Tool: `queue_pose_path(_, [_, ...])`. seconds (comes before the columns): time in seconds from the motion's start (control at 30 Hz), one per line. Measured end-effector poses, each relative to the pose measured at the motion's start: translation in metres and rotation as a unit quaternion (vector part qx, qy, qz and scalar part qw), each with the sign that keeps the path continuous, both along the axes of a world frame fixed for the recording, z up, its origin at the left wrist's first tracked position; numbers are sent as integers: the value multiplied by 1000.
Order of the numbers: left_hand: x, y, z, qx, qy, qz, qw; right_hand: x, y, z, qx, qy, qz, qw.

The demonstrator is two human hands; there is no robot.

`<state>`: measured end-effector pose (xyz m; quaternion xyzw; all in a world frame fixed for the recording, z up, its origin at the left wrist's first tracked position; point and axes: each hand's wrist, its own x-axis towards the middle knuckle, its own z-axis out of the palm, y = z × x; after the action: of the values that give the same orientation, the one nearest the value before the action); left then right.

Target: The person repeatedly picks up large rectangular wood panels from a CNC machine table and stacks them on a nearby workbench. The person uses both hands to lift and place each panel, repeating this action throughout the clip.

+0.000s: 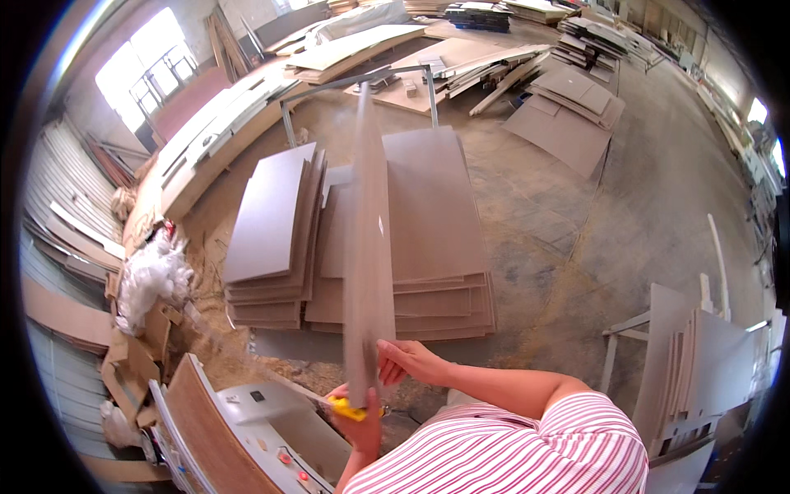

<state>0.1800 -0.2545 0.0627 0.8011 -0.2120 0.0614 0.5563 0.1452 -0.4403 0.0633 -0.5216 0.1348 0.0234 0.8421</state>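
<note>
A long, narrow grey-brown board (370, 239) stands on end before me, blurred by motion. My right hand (405, 362) is closed, its fingers against the board's right edge near the lower end. My left hand (366, 424) is wrapped round a small yellow tape measure (349, 409) at the board's bottom end, and its fingers touch the board too. From the yellow case a pale, blurred strip (284, 381) runs to the upper left. Behind the board lie stacked grey-brown panels, a left stack (267, 218) and a right stack (432, 210).
At the lower left stands a pale machine (259, 407) with red buttons. White plastic wrap (152, 276) and cardboard scraps (127, 370) lie by the left wall. More panels (712, 362) lean at the right, and others (568, 115) lie on the floor farther back.
</note>
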Motion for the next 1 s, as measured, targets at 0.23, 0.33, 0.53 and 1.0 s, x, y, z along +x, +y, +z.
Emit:
queue_pose_path(0.23, [45,40,1,-105,111,129,980,78,-15,-238,-70,309,-63,946])
queue_pose_path(0.33, [32,31,24,-104,124,186,969,96,-20,-254,250,289,-63,922])
queue_pose_path(0.53, [10,108,61,-129,103,248,954,155,-59,-261,382,142,-75,910])
queue_pose_path(1.0, [-276,272,2,-316,63,658,681,182,41,-209,295,300,128,898])
